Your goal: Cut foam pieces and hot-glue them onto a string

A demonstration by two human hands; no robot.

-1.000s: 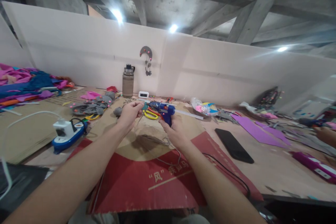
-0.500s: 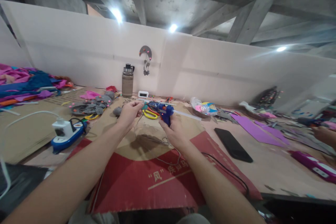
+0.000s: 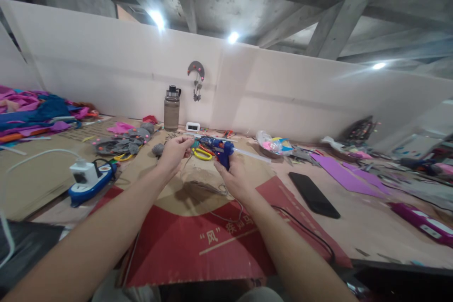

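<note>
My right hand (image 3: 235,177) is wrapped around the handle of a blue hot glue gun (image 3: 222,150), its nozzle pointing left. A clear glue stick (image 3: 253,155) juts out of the gun's back end. At the nozzle tip, my left hand (image 3: 175,155) is closed in a pinch on thin grey yarn, which hangs down and trails over the cardboard (image 3: 170,245). The teal nozzle end almost meets the left fingertips; whether they touch I cannot tell. Yellow-handled scissors (image 3: 203,153) lie just behind the gun, and a grey yarn ball (image 3: 157,150) rests left of my left hand.
A blue power strip (image 3: 90,191) with a white plug stands at left. Grey felt pieces (image 3: 120,141), a water bottle (image 3: 171,109) and a small white clock (image 3: 193,126) are farther back. To the right lie a black phone (image 3: 313,194), purple sheets (image 3: 345,177) and a magenta power strip (image 3: 421,222).
My hands, the glue gun and the yarn stay practically where they were. Another person's hand at the far right edge has gone out of view.
</note>
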